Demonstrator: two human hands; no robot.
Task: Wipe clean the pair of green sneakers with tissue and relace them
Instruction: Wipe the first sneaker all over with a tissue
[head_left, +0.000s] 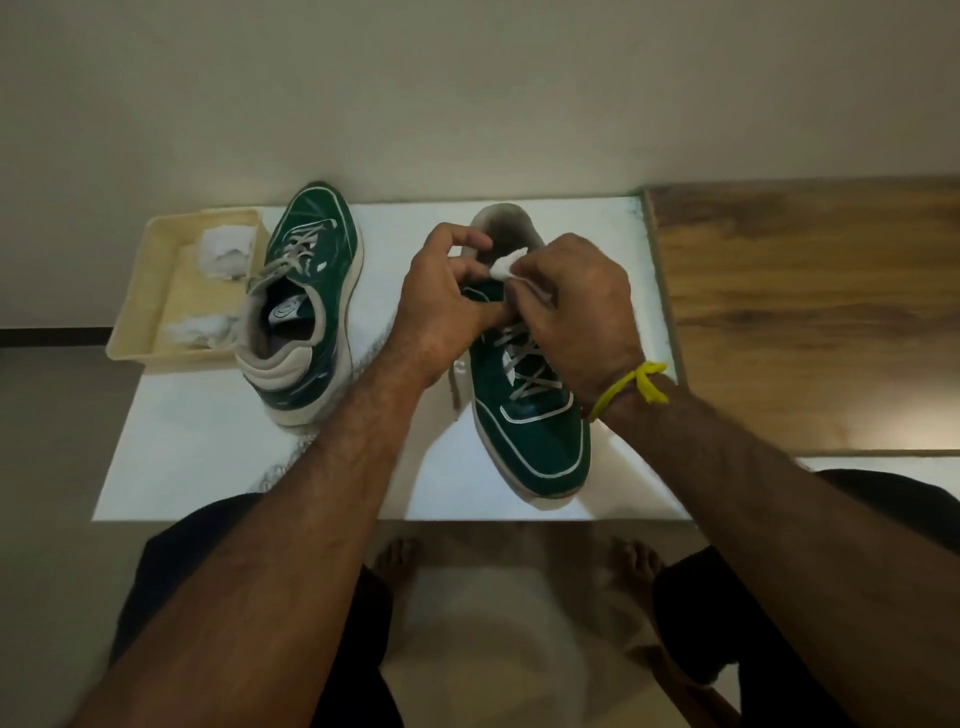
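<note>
Both hands work over the near sneaker (530, 415) on the white table (208, 457): right hand (576, 317) pinched shut on a tissue wad (506, 266) at the collar, left hand (441, 306) curled, gripping the shoe's opening. Wiping looks mid-way; laces on both still threaded, so relacing is prob. undone. Far sneaker (306, 291) sits w/ used tissues (223, 254) in tray (145, 291) beside it.

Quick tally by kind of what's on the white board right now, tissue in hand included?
Green sneakers: 2, left sneaker and right sneaker
Cream tray: 1
Tissue wads: 3, two in the tray, one pinched in the right hand
Total: 6
</note>
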